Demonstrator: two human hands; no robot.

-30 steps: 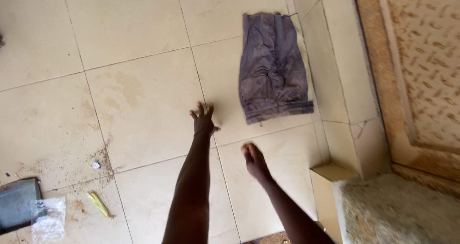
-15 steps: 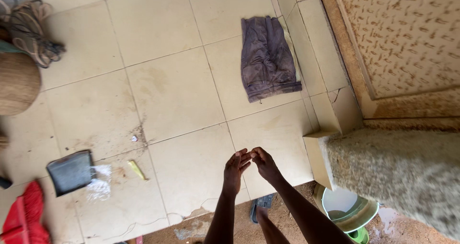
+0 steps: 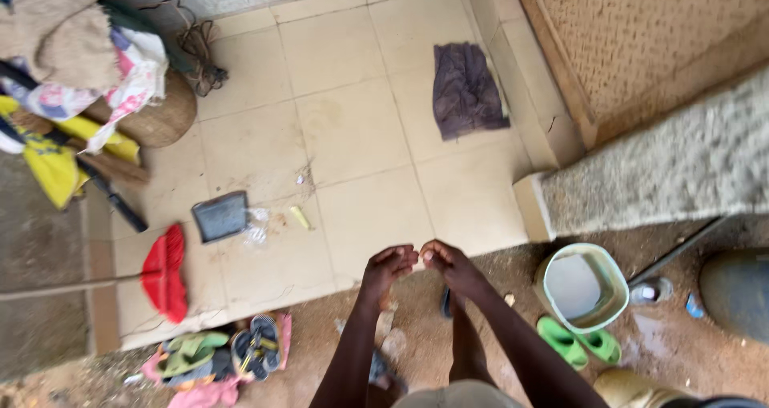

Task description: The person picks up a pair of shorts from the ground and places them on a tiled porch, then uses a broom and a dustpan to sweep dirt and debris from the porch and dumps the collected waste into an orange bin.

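The left hand (image 3: pixel 387 265) and the right hand (image 3: pixel 445 262) meet fingertip to fingertip in front of the person, both loosely curled and holding nothing that can be made out; whether something tiny sits between the fingertips cannot be told. They hang over the near edge of the pale beige tiled floor (image 3: pixel 360 136), where the tiles give way to bare brown earth (image 3: pixel 673 344).

Near the right hand, on the earth, stands a pale green plastic bucket (image 3: pixel 582 287) with water in it, and just beside its near side lies a pair of bright green slippers (image 3: pixel 578 345). A rough grey concrete ledge (image 3: pixel 665 168) runs along the right edge of the tiles.

On the tiles, well apart from the hands, a flat dark purple folded garment (image 3: pixel 469 90) lies close to the far right corner. Toward the left edge are a dark square dustpan (image 3: pixel 219 216), a small yellow scrap (image 3: pixel 299 217) and a red cloth (image 3: pixel 165 273). A round brown woven basket (image 3: pixel 160 116) and a heap of mixed cloths (image 3: pixel 72 48) fill the far left corner. Off the near left corner, a cluster of worn sandals (image 3: pixel 220 356) rests on the earth.
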